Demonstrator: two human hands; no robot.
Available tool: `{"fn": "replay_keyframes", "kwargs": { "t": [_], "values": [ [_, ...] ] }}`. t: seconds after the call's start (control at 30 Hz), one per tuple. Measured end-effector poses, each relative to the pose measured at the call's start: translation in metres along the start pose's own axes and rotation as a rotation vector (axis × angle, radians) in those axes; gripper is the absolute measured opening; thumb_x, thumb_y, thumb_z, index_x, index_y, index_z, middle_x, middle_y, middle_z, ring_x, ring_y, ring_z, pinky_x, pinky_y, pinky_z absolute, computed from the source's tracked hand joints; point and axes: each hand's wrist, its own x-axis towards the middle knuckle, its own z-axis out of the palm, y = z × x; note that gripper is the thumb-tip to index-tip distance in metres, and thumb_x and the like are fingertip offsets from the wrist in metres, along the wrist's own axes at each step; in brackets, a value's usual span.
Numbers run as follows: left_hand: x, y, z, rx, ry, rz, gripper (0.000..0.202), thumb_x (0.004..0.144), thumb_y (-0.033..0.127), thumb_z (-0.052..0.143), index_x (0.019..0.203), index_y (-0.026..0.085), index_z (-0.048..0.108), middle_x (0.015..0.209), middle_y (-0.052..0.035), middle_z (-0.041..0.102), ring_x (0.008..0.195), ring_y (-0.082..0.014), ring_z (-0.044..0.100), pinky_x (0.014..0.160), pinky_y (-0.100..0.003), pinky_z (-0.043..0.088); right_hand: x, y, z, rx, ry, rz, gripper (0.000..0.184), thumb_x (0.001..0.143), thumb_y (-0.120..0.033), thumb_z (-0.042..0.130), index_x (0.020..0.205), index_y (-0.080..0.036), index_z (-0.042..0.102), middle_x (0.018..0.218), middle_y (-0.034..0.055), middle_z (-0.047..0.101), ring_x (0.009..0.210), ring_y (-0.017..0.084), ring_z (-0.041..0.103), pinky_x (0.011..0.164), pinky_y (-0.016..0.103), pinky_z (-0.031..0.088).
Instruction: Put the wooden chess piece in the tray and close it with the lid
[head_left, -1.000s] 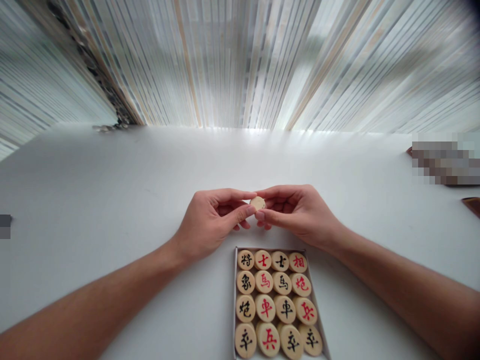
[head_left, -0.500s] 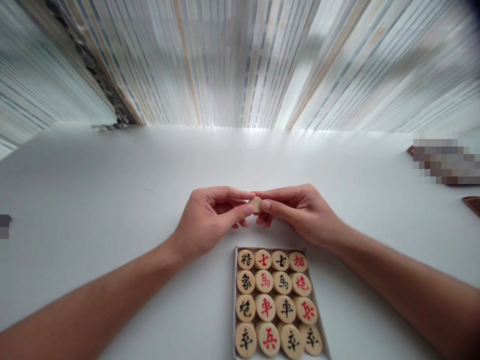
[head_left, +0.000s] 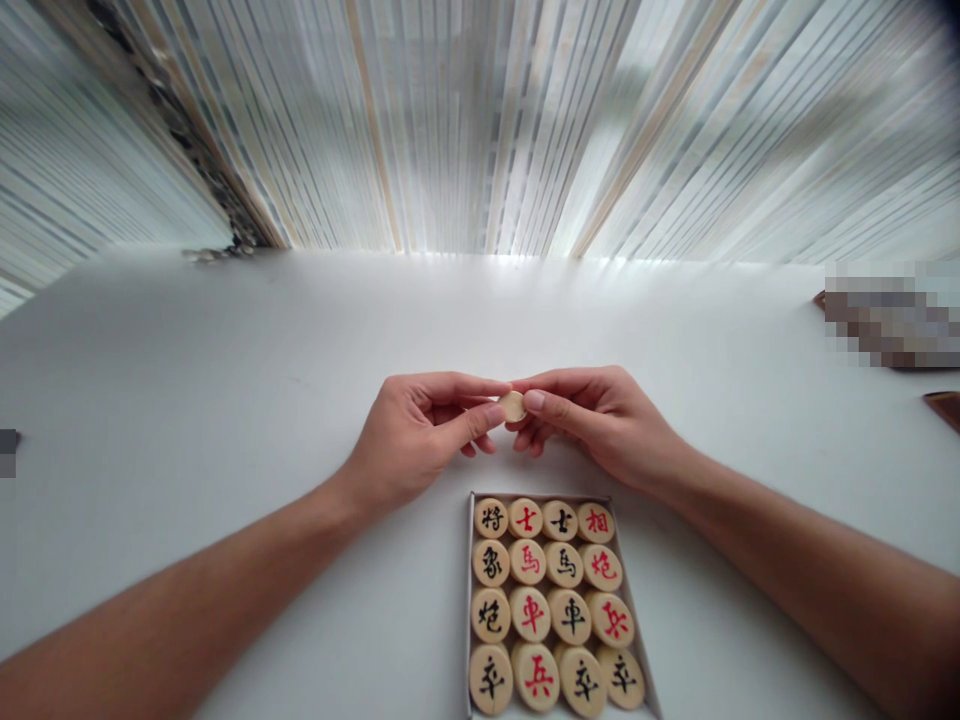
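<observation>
Between my two hands is a round, pale wooden Chinese chess piece point(head_left: 513, 406); no character shows on the side facing me. My left hand point(head_left: 435, 425) pinches its left edge with thumb and forefinger. From the other side, my right hand point(head_left: 589, 415) grips it the same way, and the fingertips nearly meet above it. Just below the hands sits a shallow box point(head_left: 472, 560) filled with rows of Chinese chess pieces point(head_left: 531, 614), marked with red or black characters.
The white table point(head_left: 225, 400) spreads under everything. Striped blinds point(head_left: 450, 130) stand along its far edge, with a dark beaded chain point(head_left: 184, 140) at the left. Brown-edged objects, one pixelated point(head_left: 892, 320), lie at the right edge; a small dark pixelated thing point(head_left: 7, 453) is at the left.
The piece has tilted slightly between my fingers, and my right thumb has shifted a little to the right and up. The box and its pieces stay put.
</observation>
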Motion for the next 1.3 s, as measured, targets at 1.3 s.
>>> {"fn": "replay_keyframes", "kwargs": {
  "t": [1.3],
  "values": [
    [0.000,0.001,-0.002,0.036,-0.031,-0.047,0.041,0.086,0.040,0.085,0.112,0.011,0.075,0.081,-0.0080,0.082,0.071,-0.0195,0.078,0.061,-0.025,0.061,-0.006,0.007,0.006,-0.525,0.163,-0.368,0.026,0.085,-0.038,0.086,0.100,-0.017,0.081,0.096,0.0083,0.080,0.070,0.016,0.075,0.062,0.028,0.063]
  ]
}}
